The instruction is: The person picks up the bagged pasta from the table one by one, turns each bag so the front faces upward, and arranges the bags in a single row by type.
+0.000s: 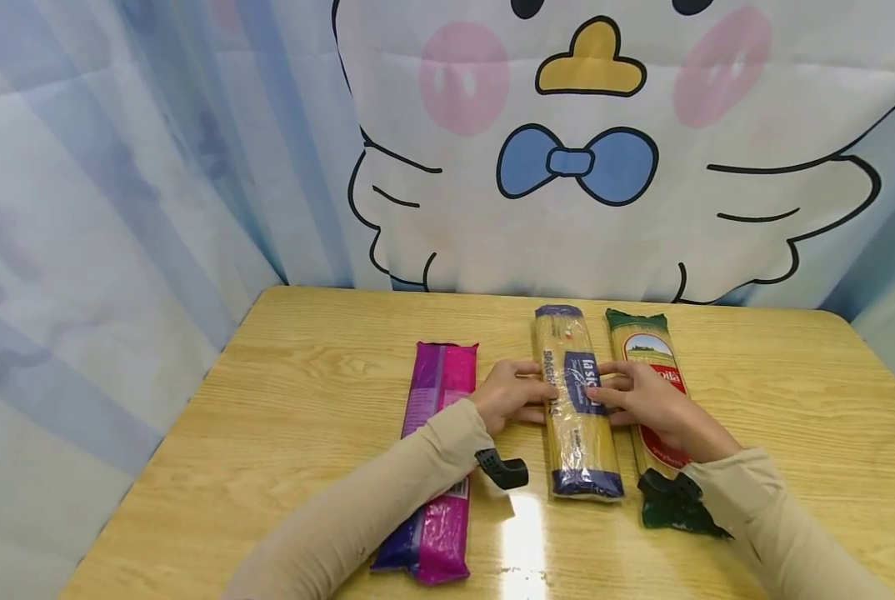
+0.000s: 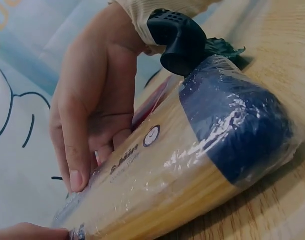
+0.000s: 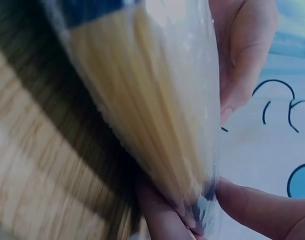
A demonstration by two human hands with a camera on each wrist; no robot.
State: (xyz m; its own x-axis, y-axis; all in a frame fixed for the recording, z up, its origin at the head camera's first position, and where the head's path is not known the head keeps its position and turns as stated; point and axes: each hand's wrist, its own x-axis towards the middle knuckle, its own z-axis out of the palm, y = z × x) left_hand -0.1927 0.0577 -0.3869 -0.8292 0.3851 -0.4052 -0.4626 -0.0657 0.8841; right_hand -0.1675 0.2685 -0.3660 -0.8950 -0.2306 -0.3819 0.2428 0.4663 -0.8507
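Note:
A clear packet of spaghetti (image 1: 578,442) with dark blue ends and a blue label lies lengthwise on the table between the two hands. At its left edge, the left hand (image 1: 509,393) grips it, thumb on top and fingers along the side. The right hand (image 1: 653,406) holds the opposite edge; in the right wrist view its thumb (image 3: 262,205) and a finger (image 3: 162,215) pinch the wrapper from either side. A red and green spaghetti packet (image 1: 646,342) lies partly hidden under the right hand and wrist.
On the left, a purple and pink packet (image 1: 443,375) lies partly under the left forearm. The wooden table (image 1: 305,375) reaches back to a curtain (image 1: 567,242) with a cartoon print. Each wrist carries a small black camera mount.

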